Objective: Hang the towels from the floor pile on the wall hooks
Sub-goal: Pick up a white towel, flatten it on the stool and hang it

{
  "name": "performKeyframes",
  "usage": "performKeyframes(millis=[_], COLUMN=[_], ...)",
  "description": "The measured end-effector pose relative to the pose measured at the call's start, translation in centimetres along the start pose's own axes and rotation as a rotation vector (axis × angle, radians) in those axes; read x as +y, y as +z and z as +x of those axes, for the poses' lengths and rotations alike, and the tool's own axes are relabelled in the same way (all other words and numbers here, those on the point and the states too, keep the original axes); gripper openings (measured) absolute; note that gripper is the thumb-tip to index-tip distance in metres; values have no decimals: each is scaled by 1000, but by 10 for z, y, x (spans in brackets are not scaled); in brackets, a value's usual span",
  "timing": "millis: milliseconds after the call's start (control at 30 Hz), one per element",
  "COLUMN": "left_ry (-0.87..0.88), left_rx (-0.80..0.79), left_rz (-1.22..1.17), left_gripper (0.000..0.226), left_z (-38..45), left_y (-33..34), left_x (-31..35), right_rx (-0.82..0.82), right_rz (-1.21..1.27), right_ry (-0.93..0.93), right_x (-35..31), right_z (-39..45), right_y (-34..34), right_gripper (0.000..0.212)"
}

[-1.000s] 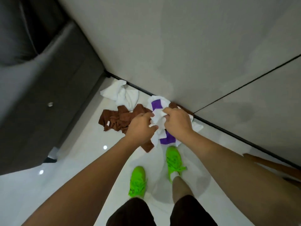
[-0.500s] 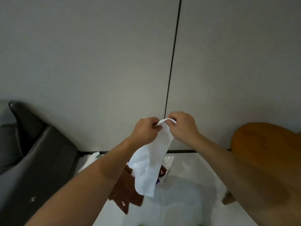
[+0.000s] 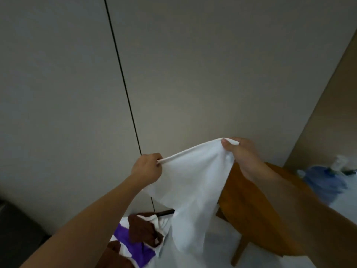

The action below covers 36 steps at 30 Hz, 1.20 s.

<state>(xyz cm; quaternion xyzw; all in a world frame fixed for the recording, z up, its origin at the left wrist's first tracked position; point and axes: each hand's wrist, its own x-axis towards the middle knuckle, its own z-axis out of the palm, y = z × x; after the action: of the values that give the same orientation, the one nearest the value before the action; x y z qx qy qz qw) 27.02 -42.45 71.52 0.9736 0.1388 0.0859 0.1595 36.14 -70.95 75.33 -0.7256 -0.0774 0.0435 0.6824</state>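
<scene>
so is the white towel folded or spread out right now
Spread out. The left hand and right hand pinch its top edge well apart, and the white towel hangs between them as one open sheet.

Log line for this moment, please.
left hand: grips white towel edge | right hand: pinches other end | towel: spread, lifted | floor pile: remains | hooks: not in view

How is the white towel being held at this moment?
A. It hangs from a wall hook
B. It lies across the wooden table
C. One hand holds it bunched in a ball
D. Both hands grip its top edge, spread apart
D: the left hand and the right hand each grip one end of the top edge of the white towel, which hangs open between them.
</scene>
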Motion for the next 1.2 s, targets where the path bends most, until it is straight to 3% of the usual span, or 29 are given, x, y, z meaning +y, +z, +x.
performKeyframes(millis=[167,400,467,600,733,967,1200], left_ry=[-58,-75,-117,-162,-95,8,1], left_rx=[86,64,59,-33,-92,-34,5], left_rz=[-85,-189,-331,-835,-1051,-942,-806], left_gripper=[18,10,11,23,16,20,11], left_z=[1,12,18,39,65,139,205], left_y=[10,31,39,55,73,117,141], left_x=[59,121,141,185,242,337,392], right_rx=[9,308,346,441,565,697,634], right_rz=[204,291,325,343,283,17,-51], right_ry=[172,226,210,195,139,139,174], right_x=[16,16,13,7,3,7,4], right_z=[-18,-21,-21,-21,-13,37,126], right_y=[-93,-194,-217,-255,-289,-372,-423], right_gripper=[36,34,25,21,24,27,25])
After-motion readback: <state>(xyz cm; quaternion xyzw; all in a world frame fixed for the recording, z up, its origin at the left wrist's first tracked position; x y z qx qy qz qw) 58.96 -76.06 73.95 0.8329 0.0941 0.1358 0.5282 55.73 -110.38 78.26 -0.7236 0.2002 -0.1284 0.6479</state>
